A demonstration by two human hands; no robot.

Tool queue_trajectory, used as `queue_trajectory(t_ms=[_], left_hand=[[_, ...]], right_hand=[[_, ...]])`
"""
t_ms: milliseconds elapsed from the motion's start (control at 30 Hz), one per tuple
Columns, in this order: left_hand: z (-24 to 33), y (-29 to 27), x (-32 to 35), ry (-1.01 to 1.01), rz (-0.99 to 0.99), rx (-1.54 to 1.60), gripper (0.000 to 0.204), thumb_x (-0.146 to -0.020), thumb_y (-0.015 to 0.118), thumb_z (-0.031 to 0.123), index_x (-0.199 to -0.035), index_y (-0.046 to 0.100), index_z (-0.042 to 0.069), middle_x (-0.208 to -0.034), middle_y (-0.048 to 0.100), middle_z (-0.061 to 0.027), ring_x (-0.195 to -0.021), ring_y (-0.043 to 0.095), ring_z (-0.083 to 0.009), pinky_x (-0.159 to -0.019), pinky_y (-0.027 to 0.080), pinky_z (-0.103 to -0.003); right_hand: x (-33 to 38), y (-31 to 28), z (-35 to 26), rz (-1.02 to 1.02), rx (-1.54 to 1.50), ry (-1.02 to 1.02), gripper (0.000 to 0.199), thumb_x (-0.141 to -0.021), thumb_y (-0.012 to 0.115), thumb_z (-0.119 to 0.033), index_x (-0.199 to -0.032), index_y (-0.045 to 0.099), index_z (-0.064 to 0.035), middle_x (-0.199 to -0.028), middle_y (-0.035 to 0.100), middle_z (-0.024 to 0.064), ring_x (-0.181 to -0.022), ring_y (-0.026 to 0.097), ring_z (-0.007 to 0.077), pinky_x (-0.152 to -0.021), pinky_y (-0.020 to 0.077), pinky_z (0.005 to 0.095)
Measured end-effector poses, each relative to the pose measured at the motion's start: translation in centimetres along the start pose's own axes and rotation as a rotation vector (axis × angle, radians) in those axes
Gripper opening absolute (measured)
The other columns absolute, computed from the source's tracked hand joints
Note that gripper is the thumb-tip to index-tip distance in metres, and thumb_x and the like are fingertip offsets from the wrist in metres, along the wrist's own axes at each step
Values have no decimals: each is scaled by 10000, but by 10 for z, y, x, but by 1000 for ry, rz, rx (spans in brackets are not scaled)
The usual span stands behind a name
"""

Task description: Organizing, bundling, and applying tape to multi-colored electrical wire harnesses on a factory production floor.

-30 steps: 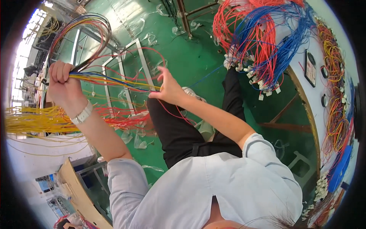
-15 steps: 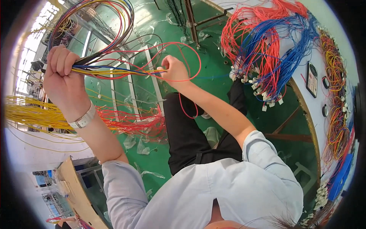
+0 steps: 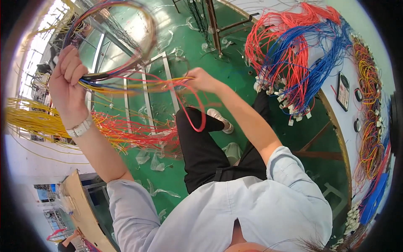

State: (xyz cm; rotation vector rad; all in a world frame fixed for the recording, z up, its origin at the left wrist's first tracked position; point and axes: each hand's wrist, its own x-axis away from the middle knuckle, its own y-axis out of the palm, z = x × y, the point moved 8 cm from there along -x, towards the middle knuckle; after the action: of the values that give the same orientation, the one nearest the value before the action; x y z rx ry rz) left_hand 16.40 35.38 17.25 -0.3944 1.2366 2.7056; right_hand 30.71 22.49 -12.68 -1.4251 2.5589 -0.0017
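Observation:
Raised at the upper left, my left hand (image 3: 70, 77) is closed around a bundle of coloured wires (image 3: 113, 86). Above that fist the wires curve in a large loop, blurred along its right side. Yellow, blue, red and black strands stretch across to my right hand (image 3: 202, 80), whose fingers are pinched on their far end. Below the right hand a red wire (image 3: 200, 126) hangs in a loose loop before my knee. The right fingertips are partly smeared by motion, so which strands they grip is unclear.
Right, a white table (image 3: 331, 90) bears red wires (image 3: 294, 67) and blue wires (image 3: 319, 54) with white connectors, a phone (image 3: 343, 91) and a long multicoloured wire bundle (image 3: 369, 109). Yellow wires (image 3: 37, 119) and red wires (image 3: 147, 133) hang at left. Plastic scraps lie on the green floor (image 3: 168, 176).
My right hand has moved slightly right, still gripping the strands. The wire loop above my left hand has swung right, and the loose red loop has dropped lower. A shoe has come into view.

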Motion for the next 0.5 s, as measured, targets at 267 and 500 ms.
queue_trajectory(t_ms=[267, 500], left_hand=[[-28, -190, 14, 74, 416, -635, 263, -950, 505, 188, -699, 456, 127, -562, 275, 67, -465, 242, -51, -416, 202, -221], [-324, -206, -7, -30, 619, -521, 320, -991, 440, 203, -803, 593, -6, -749, 633, -54, -640, 596, -133, -609, 492, -272]], right_hand=[[127, -136, 116, 224, -1407, 140, 336, -993, 441, -296, -693, 418, -146, -550, 217, -90, -419, 217, 56, -416, 204, 238], [87, -75, 26, 712, 338, -195, 242, -914, 493, -198, -851, 628, -7, -679, 603, 136, -624, 596, 303, -566, 454, 363]])
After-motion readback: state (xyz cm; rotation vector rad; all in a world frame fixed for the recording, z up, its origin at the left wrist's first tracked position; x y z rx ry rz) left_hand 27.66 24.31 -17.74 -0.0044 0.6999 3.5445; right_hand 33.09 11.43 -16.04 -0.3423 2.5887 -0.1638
